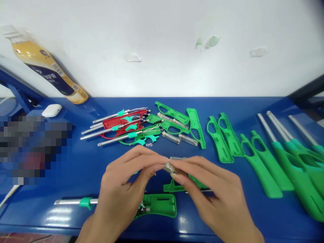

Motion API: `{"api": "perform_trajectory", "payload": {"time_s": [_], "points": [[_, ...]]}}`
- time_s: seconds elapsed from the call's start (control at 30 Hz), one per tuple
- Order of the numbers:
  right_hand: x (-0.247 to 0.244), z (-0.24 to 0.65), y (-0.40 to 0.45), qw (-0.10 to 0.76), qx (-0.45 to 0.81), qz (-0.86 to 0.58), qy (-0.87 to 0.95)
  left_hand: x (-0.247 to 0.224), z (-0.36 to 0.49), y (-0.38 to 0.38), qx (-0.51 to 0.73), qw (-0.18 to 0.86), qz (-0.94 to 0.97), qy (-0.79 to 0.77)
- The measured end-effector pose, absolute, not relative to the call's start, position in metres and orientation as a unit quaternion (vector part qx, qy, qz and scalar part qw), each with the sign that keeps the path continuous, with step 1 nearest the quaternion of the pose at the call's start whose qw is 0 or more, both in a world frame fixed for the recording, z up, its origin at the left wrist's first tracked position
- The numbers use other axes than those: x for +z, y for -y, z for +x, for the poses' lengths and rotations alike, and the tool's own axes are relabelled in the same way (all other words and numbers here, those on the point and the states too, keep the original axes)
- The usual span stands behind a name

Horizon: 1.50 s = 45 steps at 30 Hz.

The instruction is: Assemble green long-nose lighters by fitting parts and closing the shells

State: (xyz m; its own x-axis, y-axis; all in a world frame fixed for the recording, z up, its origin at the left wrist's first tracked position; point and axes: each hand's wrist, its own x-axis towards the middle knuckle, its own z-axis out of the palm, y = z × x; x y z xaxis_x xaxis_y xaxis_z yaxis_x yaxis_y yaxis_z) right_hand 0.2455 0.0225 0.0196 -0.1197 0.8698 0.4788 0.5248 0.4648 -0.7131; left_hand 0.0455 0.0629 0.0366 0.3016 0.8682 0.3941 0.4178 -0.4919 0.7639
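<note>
My left hand (124,187) and my right hand (212,192) meet at the middle of the blue table. Between their pinched fingertips is a clear lighter fuel tank (169,167), mostly hidden by the fingers. Below my left hand lies a green lighter handle half (162,205), inner side up, with a metal lighter tube (67,202) extending left and a teal trigger (86,203) on it. Another green handle half (174,186) shows partly behind my right hand. Just beyond the fingers, several clear fuel tanks (171,137) lie among more green halves (196,126).
Red handle halves (108,123) with metal tubes and teal triggers lie at the back left. Green handle halves (221,141) and assembled lighters (291,162) line the right. A yellow bottle (48,64) leans on the wall, near a white case (52,110). A blurred patch covers the far left.
</note>
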Motion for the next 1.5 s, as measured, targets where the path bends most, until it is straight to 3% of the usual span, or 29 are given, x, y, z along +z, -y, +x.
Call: {"api": "perform_trajectory", "payload": {"time_s": [0.87,1.5], "points": [[0.022,0.222,-0.016,0.453,0.417,-0.434,0.658,0.054,0.01,-0.059,0.422,0.333,0.763,-0.36],[0.028,0.214,-0.008,0.452,0.648,-0.454,0.411,0.048,0.008,-0.054,0.427,0.283,0.791,-0.336]]}}
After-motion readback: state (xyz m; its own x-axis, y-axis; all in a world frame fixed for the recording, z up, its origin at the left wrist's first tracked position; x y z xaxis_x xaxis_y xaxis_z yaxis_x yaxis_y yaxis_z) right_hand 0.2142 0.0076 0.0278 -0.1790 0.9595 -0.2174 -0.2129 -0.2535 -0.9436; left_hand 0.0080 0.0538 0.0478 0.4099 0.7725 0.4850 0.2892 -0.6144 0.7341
